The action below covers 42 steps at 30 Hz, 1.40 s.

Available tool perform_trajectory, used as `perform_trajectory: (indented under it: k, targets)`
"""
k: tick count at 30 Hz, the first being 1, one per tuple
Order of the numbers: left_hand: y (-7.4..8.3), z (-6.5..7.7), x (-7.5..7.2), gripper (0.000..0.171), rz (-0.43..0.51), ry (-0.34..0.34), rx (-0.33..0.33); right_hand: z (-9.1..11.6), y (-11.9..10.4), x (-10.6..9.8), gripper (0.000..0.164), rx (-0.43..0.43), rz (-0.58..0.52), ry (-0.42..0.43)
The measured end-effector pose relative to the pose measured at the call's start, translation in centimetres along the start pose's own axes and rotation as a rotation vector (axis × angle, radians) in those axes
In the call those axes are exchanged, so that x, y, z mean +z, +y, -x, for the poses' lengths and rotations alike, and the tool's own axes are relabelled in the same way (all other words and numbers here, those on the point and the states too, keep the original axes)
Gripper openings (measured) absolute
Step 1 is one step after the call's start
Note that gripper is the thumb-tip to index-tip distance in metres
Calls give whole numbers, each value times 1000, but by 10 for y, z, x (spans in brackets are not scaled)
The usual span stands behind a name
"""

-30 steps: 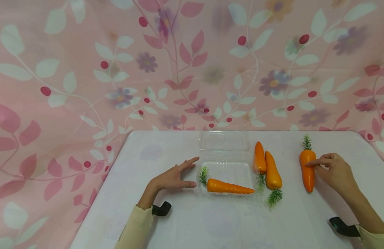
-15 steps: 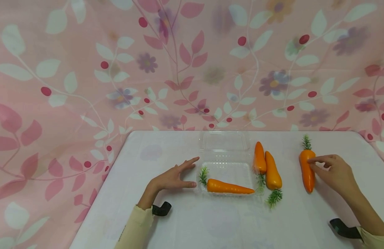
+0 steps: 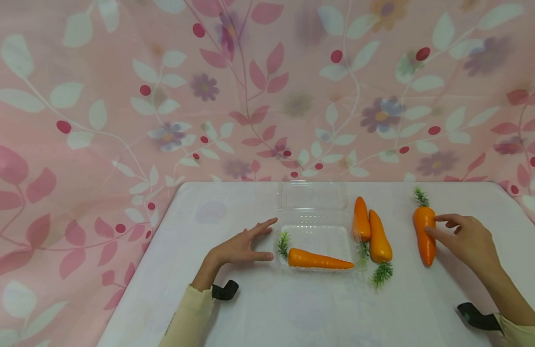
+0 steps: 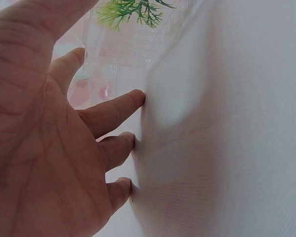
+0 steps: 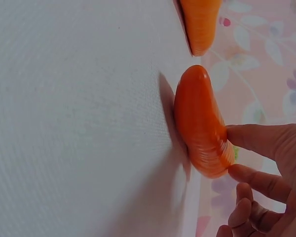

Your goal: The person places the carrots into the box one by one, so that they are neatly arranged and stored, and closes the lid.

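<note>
My right hand touches an artificial orange carrot on the right of the table, its green top pointing away. Thumb and index fingertip rest on the carrot's right side; the right wrist view shows them apart along the thick end of the carrot. Fingers spread, my left hand rests on the table beside a clear plastic clamshell container. Inside its front part lies another carrot, green top to the left. In the left wrist view the fingertips meet the white cloth.
Two more carrots, one at the container's right edge and one just beside it, lie with green tops toward me. The container's lid is folded back. A pink floral curtain hangs behind the white table.
The carrot at my right hand has shifted slightly left, its green top leaning further left. My right thumb and index finger have spread apart. The left hand has stayed in place.
</note>
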State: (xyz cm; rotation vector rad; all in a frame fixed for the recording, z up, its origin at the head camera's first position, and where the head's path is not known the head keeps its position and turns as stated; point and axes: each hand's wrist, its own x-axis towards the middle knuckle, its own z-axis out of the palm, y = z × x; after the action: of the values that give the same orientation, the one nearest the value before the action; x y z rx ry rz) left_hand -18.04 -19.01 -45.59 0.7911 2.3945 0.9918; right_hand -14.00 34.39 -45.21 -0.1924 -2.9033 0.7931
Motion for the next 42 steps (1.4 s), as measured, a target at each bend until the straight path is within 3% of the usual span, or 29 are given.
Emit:
perform_trajectory:
  k: [4,12,33,42]
  targets:
    - [1,0,-1,92,-7,-4,-10,-2,1,1,66,6,17,-11]
    - [1,-2,-1,91,-5,-1,-19,-3,0,2,80,66,32,-144]
    - [0,1,0,92,23,0,1,-2,5,4,86,64,74,-169]
    - [1,0,0,91,19,4,4,1,8,2,80,42,59,-120]
